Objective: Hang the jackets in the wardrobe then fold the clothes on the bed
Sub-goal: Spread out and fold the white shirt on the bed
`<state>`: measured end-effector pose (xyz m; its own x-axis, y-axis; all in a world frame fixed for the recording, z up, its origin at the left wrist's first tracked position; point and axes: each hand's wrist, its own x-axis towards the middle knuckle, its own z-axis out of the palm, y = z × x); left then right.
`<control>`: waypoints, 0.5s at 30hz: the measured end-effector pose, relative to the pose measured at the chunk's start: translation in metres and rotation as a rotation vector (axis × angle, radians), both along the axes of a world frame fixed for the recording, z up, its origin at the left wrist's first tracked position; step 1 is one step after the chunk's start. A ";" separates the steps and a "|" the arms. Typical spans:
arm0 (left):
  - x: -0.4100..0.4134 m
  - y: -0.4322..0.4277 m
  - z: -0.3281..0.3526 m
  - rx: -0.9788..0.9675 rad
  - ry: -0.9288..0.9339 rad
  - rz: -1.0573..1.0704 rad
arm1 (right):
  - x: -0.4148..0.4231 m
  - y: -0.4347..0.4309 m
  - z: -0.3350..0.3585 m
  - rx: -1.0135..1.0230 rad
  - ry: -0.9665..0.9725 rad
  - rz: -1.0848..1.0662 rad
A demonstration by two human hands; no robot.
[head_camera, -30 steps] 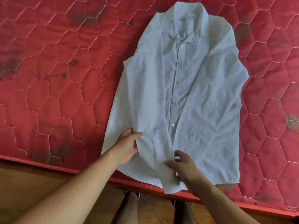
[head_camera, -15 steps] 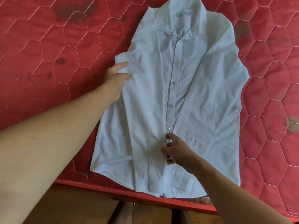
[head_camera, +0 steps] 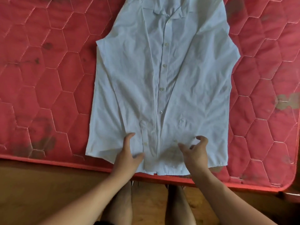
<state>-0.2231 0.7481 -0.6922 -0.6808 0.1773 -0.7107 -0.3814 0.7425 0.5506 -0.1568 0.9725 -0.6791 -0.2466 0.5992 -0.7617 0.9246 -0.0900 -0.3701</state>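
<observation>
A white button-up shirt (head_camera: 162, 82) lies front up on the red quilted mattress (head_camera: 48, 88), collar at the top and hem at the near edge. Both sleeves are folded in over the front, cuffs low near the hem. My left hand (head_camera: 128, 153) rests flat on the lower left of the shirt beside the left cuff, fingers straight and thumb spread. My right hand (head_camera: 196, 151) is over the lower right hem with fingers half curled. I see no cloth pinched in it.
The mattress's near edge (head_camera: 65, 161) runs across the lower view, with a rounded corner at the right (head_camera: 287, 184). Below it are the wooden floor (head_camera: 32, 192) and my legs (head_camera: 125, 205). Dark stains mark the mattress on the left.
My left hand came down from the shirt's left shoulder edge to the hem. My right hand shifted from the button placket to the lower right. The shirt's left side now lies flatter.
</observation>
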 end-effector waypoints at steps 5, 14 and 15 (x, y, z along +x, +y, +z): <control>0.013 0.009 -0.003 -0.068 0.119 -0.095 | 0.012 -0.004 -0.013 -0.052 0.049 -0.025; 0.007 -0.028 0.016 -0.345 0.731 -0.848 | 0.061 0.020 0.014 0.529 0.048 1.088; 0.007 -0.029 0.015 -0.314 0.765 -0.968 | 0.060 0.019 0.012 0.480 0.073 1.282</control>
